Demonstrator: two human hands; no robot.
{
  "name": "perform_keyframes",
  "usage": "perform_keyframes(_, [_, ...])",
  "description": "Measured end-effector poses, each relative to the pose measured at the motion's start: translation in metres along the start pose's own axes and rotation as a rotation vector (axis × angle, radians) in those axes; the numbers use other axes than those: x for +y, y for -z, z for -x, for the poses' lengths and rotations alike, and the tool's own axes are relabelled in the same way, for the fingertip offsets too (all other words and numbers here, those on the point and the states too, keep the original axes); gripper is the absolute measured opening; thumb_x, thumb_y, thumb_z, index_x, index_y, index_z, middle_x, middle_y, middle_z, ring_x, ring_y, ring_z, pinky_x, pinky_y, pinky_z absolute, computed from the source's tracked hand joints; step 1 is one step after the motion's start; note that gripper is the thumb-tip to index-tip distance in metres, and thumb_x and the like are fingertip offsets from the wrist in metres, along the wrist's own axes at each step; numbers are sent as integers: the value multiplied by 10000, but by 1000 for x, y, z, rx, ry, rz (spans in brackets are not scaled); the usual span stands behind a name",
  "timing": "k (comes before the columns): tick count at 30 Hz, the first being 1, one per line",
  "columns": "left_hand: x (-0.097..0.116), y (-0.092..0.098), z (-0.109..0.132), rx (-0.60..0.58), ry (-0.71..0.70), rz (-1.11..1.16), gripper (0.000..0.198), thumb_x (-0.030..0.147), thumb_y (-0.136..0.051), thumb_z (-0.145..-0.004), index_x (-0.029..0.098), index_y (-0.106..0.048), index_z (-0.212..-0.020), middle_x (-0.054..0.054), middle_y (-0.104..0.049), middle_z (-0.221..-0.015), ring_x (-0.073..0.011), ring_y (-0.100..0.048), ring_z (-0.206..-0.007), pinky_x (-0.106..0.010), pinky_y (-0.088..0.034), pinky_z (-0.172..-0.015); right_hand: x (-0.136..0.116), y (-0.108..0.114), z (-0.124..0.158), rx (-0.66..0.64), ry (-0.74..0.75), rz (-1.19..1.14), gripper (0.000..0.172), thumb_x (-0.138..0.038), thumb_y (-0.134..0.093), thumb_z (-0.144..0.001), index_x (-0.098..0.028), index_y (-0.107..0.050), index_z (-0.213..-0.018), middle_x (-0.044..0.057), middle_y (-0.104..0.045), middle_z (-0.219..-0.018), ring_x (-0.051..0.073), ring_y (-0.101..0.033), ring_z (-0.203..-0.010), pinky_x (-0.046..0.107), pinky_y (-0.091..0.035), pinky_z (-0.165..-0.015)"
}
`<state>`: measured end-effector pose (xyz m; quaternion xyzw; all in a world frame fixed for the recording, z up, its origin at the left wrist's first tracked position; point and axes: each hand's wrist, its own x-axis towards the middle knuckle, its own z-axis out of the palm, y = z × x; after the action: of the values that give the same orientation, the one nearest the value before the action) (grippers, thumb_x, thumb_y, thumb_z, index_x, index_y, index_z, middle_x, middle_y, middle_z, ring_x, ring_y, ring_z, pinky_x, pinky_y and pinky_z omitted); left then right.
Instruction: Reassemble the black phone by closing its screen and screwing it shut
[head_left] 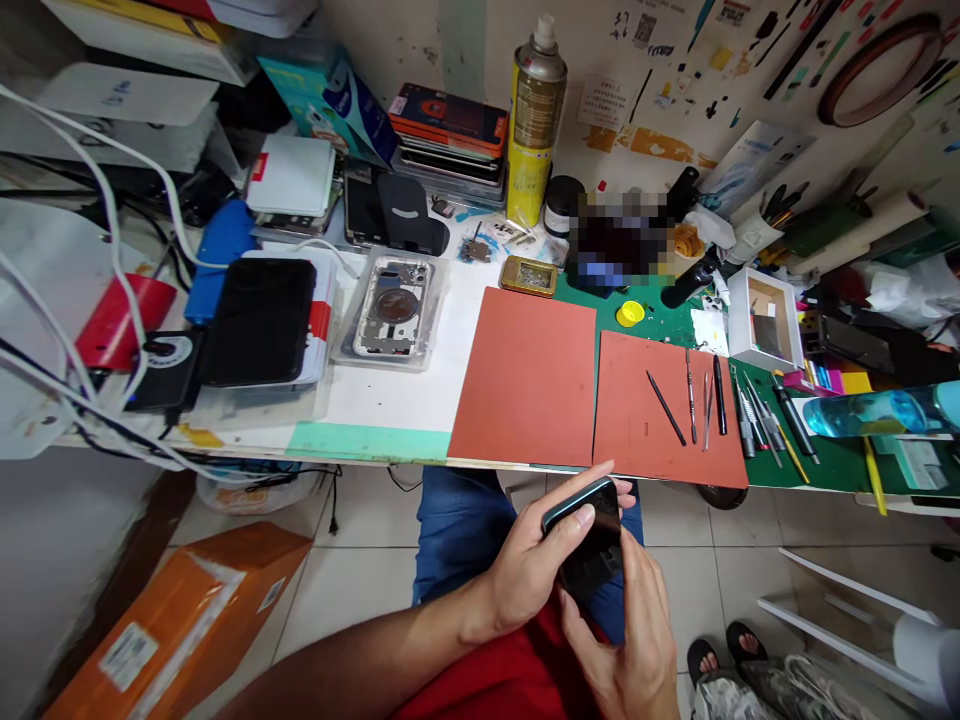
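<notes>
1. The person sits at the near edge of a crowded workbench point(390, 400), holding a dark smartphone point(592, 540) in both hands just below the bench edge, above a lap in blue jeans point(457, 520).
2. The left hand point(525, 565) comes in from the near left and wraps the phone's left side. Its thumb lies on the dark face near the top corner, and its fingertips curl over the far end.
3. The right hand point(634, 640) rises from the near side and closes on the phone's lower end, fingers bent against its right edge.
4. The phone is tilted, its top end pointing towards the bench. It touches nothing but the two hands.
5. On the bench just beyond the hands, two red-brown mats point(525, 375) lie side by side.
6. The right-hand mat carries a row of slim hand tools point(694, 400), with more of them on the green cutting mat point(825, 455) beside it.
7. Farther left, a bare phone housing point(394, 310) sits in a clear tray, and a black phone point(259, 320) rests on a white box.
8. At the far wall stands a tall yellow spray can point(534, 120), with a small brass tin point(529, 275) near its foot.
9. An orange cardboard box point(180, 620) lies on the floor tiles at the near left.
</notes>
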<state>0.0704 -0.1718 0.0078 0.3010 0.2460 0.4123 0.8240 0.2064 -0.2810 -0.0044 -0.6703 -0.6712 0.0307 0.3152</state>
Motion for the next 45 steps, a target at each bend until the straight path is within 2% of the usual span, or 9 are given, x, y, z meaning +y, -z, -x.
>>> perform_keyframes(5, [1,-2,3,59,-21,11,510,412,-798,-1055,295,-731,-1547,-134,-770,-1522,-374,-729,-1424,-530,-571,-1235,-3,-5,3,50,7,61,791,-301,-802,-1016,-104,-463,-1704,256,-732,-1354,400,-746,-1208,581,-703,-915])
perform_keyframes(12, [2,-14,4,324,-17,-89,348,390,-912,-968,247,-883,-1285,-127,-865,-1329,-365,-831,-1246,-511,-628,-1177,-4,-10,8,83,18,118,821,-286,-785,-1023,-115,-428,-1741,268,-723,-1384,422,-739,-1232,632,-696,-927])
perform_keyframes(17, [3,-18,3,357,-3,-90,329,435,-908,-969,231,-910,-1228,-127,-883,-1267,-371,-851,-1198,-513,-651,-1157,-6,-11,11,106,14,158,875,-279,-787,-1022,-115,-375,-1777,278,-721,-1396,431,-740,-1243,648,-700,-927])
perform_keyframes(22, [3,-16,1,335,26,-69,325,432,-898,-979,245,-906,-1245,-123,-883,-1265,-369,-854,-1190,-503,-671,-1126,-5,-9,11,92,20,169,882,-283,-775,-1034,-92,-352,-1784,290,-710,-1404,429,-727,-1251,642,-704,-917])
perform_keyframes(25, [3,-14,-1,280,25,-67,297,417,-880,-999,265,-903,-1253,-113,-876,-1296,-349,-851,-1204,-466,-672,-1120,-4,-8,9,106,13,174,872,-286,-778,-1037,-101,-362,-1781,284,-717,-1383,427,-729,-1231,646,-698,-914])
perform_keyframes(31, [-1,-7,0,99,-30,-58,368,420,-760,-1092,290,-818,-1432,-126,-792,-1489,-373,-748,-1403,-518,-587,-1228,0,-4,6,116,16,147,847,-301,-804,-1035,-92,-412,-1755,277,-729,-1333,412,-743,-1176,610,-698,-885])
perform_keyframes(38, [-1,-6,1,42,5,-38,386,417,-733,-1110,293,-795,-1470,-127,-795,-1484,-360,-731,-1428,-514,-538,-1270,1,-3,8,107,25,130,860,-280,-825,-1024,-78,-414,-1752,280,-729,-1329,406,-742,-1173,581,-696,-886])
perform_keyframes(42, [2,-5,0,21,-12,-49,377,393,-740,-1106,314,-792,-1471,-114,-801,-1480,-334,-730,-1431,-472,-537,-1263,1,-1,8,99,0,102,842,-267,-825,-1018,-81,-433,-1740,279,-727,-1326,403,-740,-1167,581,-698,-880])
perform_keyframes(45, [1,-1,-1,-83,-16,-15,457,389,-748,-1097,344,-726,-1552,-107,-748,-1567,-325,-666,-1509,-447,-500,-1288,0,0,7,84,-34,49,842,-283,-827,-1009,-106,-440,-1735,260,-725,-1331,397,-739,-1173,570,-703,-887])
